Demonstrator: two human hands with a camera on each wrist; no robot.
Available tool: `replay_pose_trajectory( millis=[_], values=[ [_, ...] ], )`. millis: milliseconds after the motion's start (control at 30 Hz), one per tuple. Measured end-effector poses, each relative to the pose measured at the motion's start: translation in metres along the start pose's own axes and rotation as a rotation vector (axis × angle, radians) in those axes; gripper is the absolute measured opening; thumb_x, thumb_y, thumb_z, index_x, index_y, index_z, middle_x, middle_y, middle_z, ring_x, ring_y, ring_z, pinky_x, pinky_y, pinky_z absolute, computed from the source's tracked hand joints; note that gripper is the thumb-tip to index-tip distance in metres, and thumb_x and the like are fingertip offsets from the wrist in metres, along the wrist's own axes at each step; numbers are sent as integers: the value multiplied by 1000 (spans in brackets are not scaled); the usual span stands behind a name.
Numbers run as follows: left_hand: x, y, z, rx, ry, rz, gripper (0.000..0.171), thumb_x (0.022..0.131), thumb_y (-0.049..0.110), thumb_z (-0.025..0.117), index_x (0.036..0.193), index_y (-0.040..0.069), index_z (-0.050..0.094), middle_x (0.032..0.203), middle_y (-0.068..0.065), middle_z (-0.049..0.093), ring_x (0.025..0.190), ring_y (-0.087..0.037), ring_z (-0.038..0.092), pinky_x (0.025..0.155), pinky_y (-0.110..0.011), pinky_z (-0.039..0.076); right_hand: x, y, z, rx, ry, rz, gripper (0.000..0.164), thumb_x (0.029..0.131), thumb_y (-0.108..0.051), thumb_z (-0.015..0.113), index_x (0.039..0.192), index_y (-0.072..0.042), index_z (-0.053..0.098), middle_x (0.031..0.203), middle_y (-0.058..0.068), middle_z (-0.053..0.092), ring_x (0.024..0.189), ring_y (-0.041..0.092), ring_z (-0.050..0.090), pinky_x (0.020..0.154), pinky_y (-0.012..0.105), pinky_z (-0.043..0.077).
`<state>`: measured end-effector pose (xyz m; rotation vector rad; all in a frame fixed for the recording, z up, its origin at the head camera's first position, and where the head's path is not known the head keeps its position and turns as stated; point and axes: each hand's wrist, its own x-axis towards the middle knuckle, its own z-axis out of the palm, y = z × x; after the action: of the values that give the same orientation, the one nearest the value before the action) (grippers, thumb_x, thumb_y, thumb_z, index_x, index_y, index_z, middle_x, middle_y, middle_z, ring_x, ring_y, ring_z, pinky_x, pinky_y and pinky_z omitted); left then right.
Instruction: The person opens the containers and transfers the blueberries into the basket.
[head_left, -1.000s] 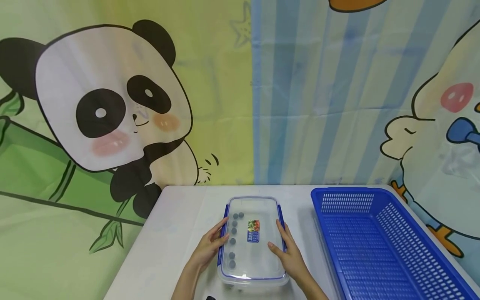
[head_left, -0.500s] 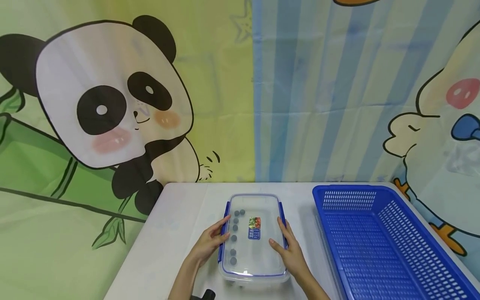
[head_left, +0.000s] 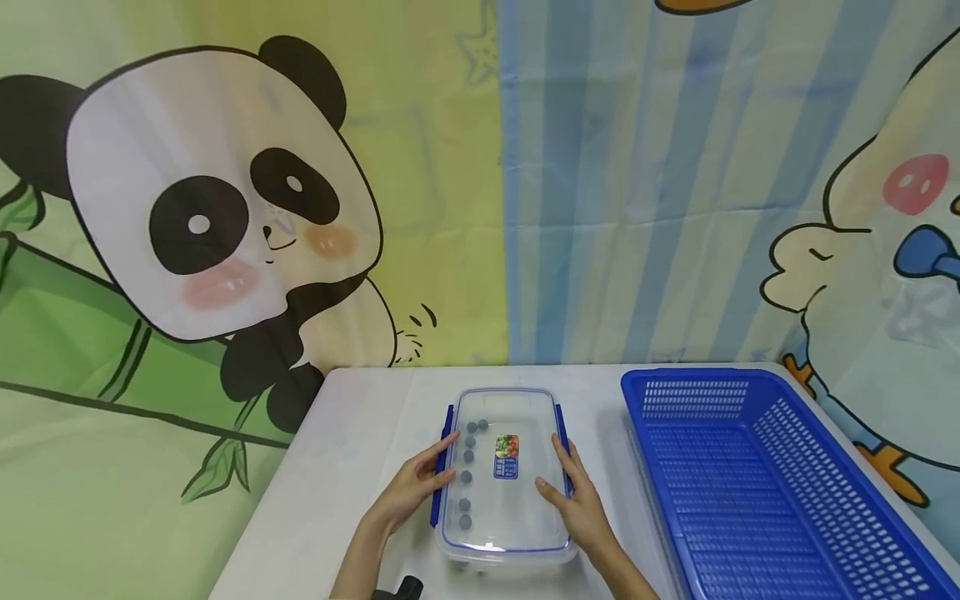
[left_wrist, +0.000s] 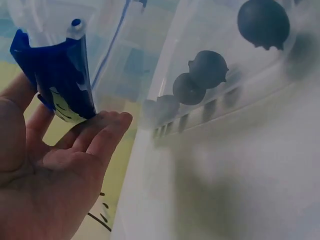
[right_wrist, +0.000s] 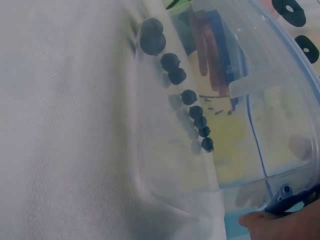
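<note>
A clear lidded food container [head_left: 517, 529] stands on the white table, with several blueberries [right_wrist: 188, 97] along its left side. My left hand [head_left: 408, 492] is at its left edge, the thumb and a fingertip over the lid's rim. In the left wrist view, its fairly straight fingers reach under the blue left latch [left_wrist: 62, 75], which is tilted outward. On the opposite side, my right hand [head_left: 588, 510] rests its thumb on the lid, its other fingers along the blue right latch [head_left: 562, 423]. Part of that latch is hidden behind the hand.
A large blue plastic basket [head_left: 678, 377] stands on the right of the table [head_left: 367, 417]. Near my left wrist, a black object [head_left: 408, 587] enters the bottom of the head view. A cartoon-printed curtain [head_left: 442, 183] hangs behind the table.
The left latch has swung outward from the container's side, with my left fingers at it. My right hand has stayed in place on the right edge.
</note>
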<state>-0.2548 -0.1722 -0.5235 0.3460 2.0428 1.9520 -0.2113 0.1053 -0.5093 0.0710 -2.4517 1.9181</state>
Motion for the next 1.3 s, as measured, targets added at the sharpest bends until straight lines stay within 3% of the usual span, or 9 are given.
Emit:
replay_pose_trajectory(
  millis=[200,433,567,633,800,967,1133,1200,1300],
  values=[
    [-2,0,7,184,115,73,55,87,22,65,138,25,44,149,-18,22,127,-44,34,96,-49,43,-2,-3,1,-9,2,-23,70,85,-27,66,145,-20,30,152,21,6,134,48,7,103,69,9],
    [-3,1,18,338,227,139,59,82,33,70,135,29,47,152,-17,8,135,-42,15,108,-56,19,0,0,0,-24,8,-10,72,84,-34,66,145,-22,30,152,18,6,134,47,7,103,68,9],
    [-2,0,20,297,205,162,58,83,28,69,137,27,45,151,-11,22,138,-31,16,112,-46,15,1,2,-1,-73,11,-29,72,84,-38,65,145,-23,31,152,18,8,134,46,11,103,67,12],
    [-1,0,20,264,180,170,58,85,22,68,138,25,44,148,-8,29,137,-27,18,112,-41,15,2,4,-3,-118,28,-71,68,85,-40,64,144,-23,34,151,18,14,133,45,18,103,65,20],
    [-8,16,26,232,144,171,59,86,10,65,140,13,41,146,-9,33,136,-29,20,112,-41,16,5,11,-10,-171,60,-171,49,91,-38,55,137,-24,46,145,14,32,127,39,35,98,56,38],
    [-13,27,29,242,125,152,62,85,16,67,140,10,39,147,-11,31,136,-30,20,111,-41,17,9,18,-16,-38,-32,-175,38,99,-29,44,137,-27,45,143,4,39,130,29,33,103,55,32],
    [-13,29,29,249,121,145,62,85,17,67,140,10,40,146,-9,32,136,-29,22,111,-40,19,12,24,-19,30,-90,-201,37,101,-22,39,137,-26,45,144,7,37,132,27,29,105,56,28],
    [-12,30,28,258,121,135,61,85,16,67,140,11,41,146,-7,33,136,-27,23,111,-38,20,13,25,-21,28,-105,-209,37,101,-22,38,137,-25,45,144,5,37,132,26,29,106,50,29],
    [-11,30,27,278,121,136,61,85,14,67,139,10,41,146,-9,33,136,-28,23,111,-40,20,15,24,-23,41,-135,-201,37,101,-25,37,137,-26,44,143,0,38,132,22,29,107,30,29]
  ],
)
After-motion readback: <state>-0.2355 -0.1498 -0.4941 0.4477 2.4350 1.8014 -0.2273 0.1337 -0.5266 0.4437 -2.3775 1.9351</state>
